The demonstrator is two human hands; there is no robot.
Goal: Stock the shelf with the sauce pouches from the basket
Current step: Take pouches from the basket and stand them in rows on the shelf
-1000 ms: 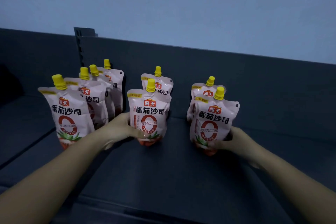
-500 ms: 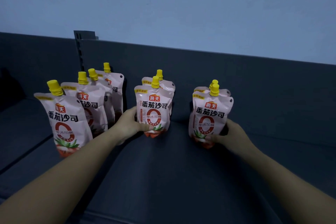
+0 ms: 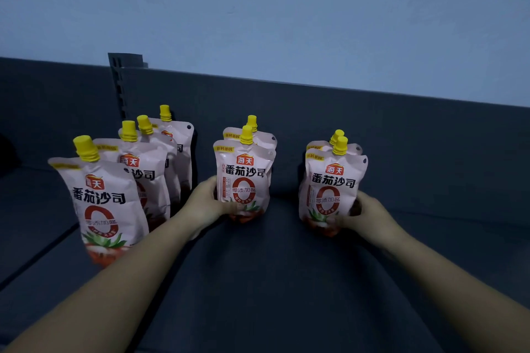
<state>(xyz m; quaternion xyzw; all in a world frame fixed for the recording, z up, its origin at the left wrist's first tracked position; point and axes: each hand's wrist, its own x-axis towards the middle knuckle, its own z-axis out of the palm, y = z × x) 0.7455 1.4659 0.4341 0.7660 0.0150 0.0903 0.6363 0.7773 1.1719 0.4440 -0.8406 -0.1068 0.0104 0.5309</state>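
Pink sauce pouches with yellow caps stand in three rows on the dark grey shelf [image 3: 258, 281]. The left row holds several pouches [image 3: 106, 203], front to back. My left hand [image 3: 203, 203] grips the bottom of the middle row's front pouch [image 3: 243, 178], which stands upright against a second pouch [image 3: 259, 136] behind it. My right hand [image 3: 364, 213] grips the lower right side of the right row's front pouch [image 3: 332, 186], pressed close to another pouch [image 3: 334, 137] behind. The basket is out of view.
The shelf's dark back panel [image 3: 372, 129] rises behind the rows, with a slotted upright post [image 3: 120, 80] at the back left. A pale blue wall [image 3: 258, 8] stands above. Another shelf section [image 3: 28, 209] lies at the left.
Both hands have pushed their front pouches back and upright, closing the gaps to the pouches behind. The view has shifted slightly closer.
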